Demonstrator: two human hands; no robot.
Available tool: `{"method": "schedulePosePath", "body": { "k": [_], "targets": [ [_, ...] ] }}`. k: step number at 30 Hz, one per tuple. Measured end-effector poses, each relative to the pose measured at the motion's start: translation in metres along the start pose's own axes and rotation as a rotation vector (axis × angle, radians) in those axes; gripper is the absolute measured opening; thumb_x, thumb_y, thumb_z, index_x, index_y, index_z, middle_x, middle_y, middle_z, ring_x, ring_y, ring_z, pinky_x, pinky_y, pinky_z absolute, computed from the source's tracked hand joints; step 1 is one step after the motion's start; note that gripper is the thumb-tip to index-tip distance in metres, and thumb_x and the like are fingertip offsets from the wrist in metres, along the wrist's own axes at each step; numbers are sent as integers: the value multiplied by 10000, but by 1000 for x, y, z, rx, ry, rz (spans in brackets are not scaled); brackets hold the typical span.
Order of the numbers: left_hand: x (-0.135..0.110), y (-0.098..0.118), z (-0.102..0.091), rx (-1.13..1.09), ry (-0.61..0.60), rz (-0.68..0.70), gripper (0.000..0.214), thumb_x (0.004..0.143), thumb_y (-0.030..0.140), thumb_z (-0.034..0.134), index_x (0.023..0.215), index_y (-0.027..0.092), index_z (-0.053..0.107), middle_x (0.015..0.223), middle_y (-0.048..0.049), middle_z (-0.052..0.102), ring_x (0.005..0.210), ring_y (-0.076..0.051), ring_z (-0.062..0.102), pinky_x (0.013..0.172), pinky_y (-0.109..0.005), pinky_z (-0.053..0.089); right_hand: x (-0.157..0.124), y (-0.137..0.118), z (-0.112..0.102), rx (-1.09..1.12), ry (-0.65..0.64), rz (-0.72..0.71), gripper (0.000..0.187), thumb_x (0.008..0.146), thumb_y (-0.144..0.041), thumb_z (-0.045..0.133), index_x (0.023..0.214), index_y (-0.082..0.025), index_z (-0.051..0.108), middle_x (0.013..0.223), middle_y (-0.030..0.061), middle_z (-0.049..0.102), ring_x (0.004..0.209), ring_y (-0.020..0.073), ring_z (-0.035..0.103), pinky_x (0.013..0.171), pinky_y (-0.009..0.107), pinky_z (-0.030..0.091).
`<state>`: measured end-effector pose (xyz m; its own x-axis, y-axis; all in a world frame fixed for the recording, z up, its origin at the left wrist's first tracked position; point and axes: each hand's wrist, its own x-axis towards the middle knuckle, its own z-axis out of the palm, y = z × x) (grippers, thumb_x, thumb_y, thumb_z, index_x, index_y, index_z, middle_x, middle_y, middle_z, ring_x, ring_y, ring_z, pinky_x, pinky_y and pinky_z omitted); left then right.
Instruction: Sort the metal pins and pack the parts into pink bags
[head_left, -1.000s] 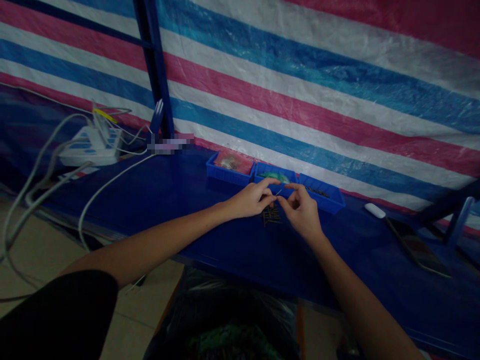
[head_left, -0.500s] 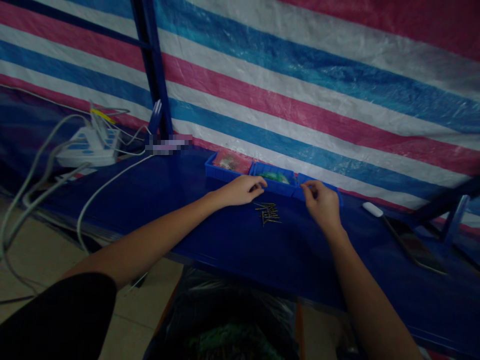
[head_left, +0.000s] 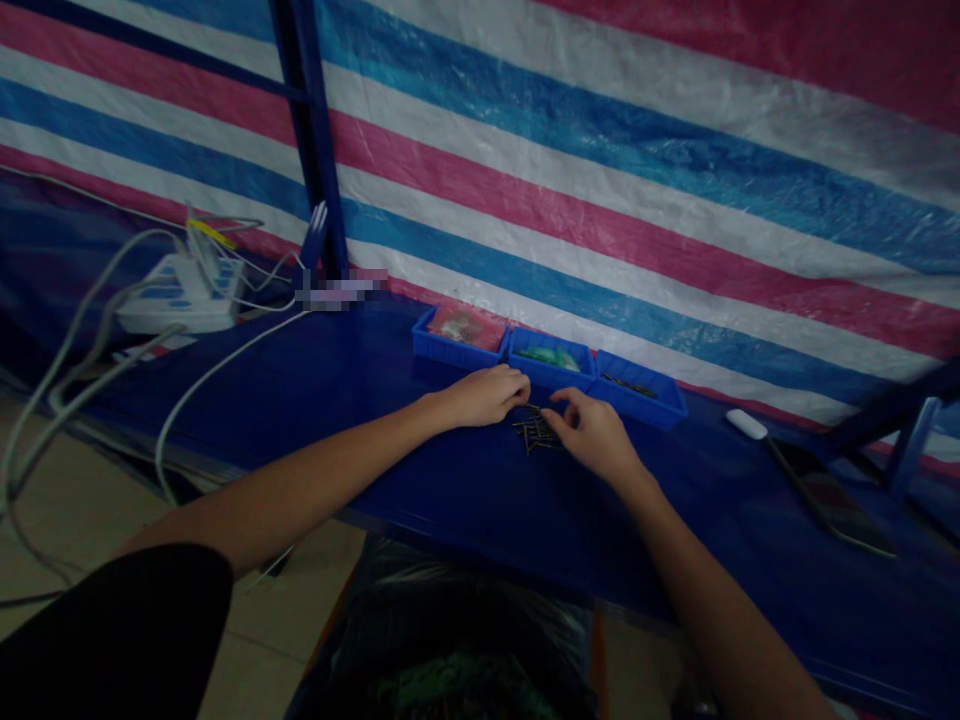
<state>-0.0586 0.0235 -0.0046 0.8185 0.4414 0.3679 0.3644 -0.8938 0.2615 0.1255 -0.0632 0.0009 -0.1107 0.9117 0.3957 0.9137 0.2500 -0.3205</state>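
A small pile of thin, dark brass-coloured screws [head_left: 536, 434] lies on the blue table [head_left: 450, 500]. At the pile's far left edge is my left hand [head_left: 487, 395], its fingers pinched together on what looks like one screw, whose end shows beside the fingertips. My right hand [head_left: 596, 432] reaches in from the right, thumb and forefinger apart over the pile's right side. Just behind the hands stands a row of blue bins: the right bin [head_left: 645, 408] holds a few similar screws, the middle bin [head_left: 546, 375] a green bagged item, and the left bin [head_left: 454, 350] a pinkish bag.
On the right lie a phone [head_left: 829, 495] and a small white case [head_left: 746, 424]. A white power strip [head_left: 180, 295] with looping cables occupies the left end. Behind the table hangs a striped plastic sheet [head_left: 562, 210], with a blue metal post [head_left: 311, 150] before it.
My right hand has come from the right bin down and left to the pile, its fingers parting. The left hand has lowered slightly and closed its fingers at the pile's edge.
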Motion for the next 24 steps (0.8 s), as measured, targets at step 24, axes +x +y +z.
{"method": "schedulePosePath", "body": {
  "k": [24],
  "targets": [
    [1, 19, -10, -79, 366, -136, 89, 690, 97, 483, 696, 145, 557, 654, -11, 581, 634, -126, 525, 627, -262, 413, -1, 0, -4, 32, 97, 26, 166, 862, -296, 451, 801, -211, 579, 588, -4, 577, 509, 149, 504, 528, 250, 302]
  ]
}}
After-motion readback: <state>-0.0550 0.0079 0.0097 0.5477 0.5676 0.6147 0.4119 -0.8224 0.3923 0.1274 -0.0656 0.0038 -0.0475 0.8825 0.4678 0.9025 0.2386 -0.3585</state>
